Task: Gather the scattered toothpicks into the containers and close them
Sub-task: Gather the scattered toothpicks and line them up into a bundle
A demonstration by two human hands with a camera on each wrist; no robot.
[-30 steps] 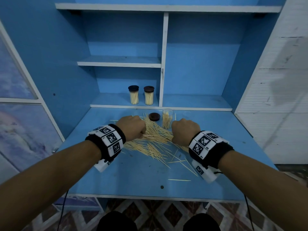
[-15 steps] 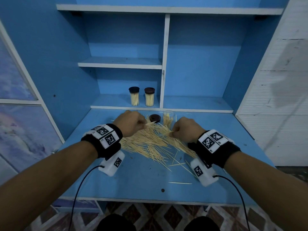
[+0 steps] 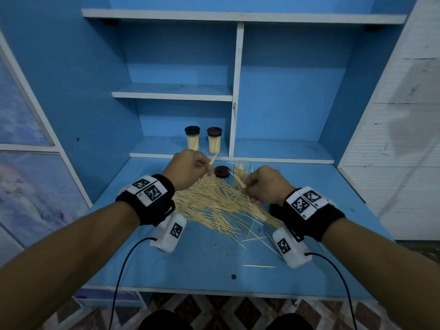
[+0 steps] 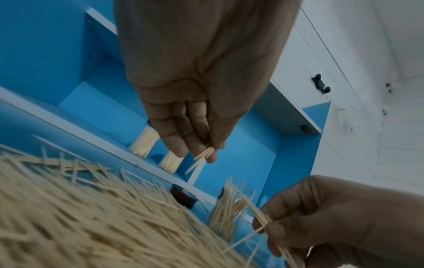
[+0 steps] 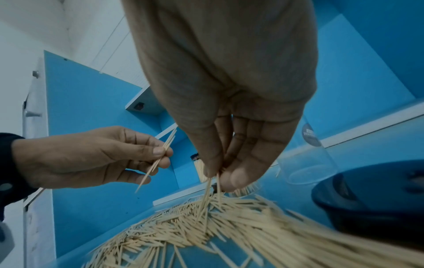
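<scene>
A big pile of wooden toothpicks lies spread across the blue desk. My left hand is raised over the pile's far left and pinches a few toothpicks between thumb and fingertips. My right hand pinches another small bunch just above the pile's right side. An open clear container, partly filled with toothpicks, stands behind the pile between the hands. Its dark lid lies flat to its left.
Two closed, filled toothpick containers stand on the low shelf behind. An empty clear container shows to the right in the right wrist view. Stray toothpicks lie toward the front edge. Cabinet walls rise left and right.
Both hands have lifted off the pile, each bringing up a pinch of toothpicks. The left hand moved back toward the shelf; the right rose slightly toward the open container.
</scene>
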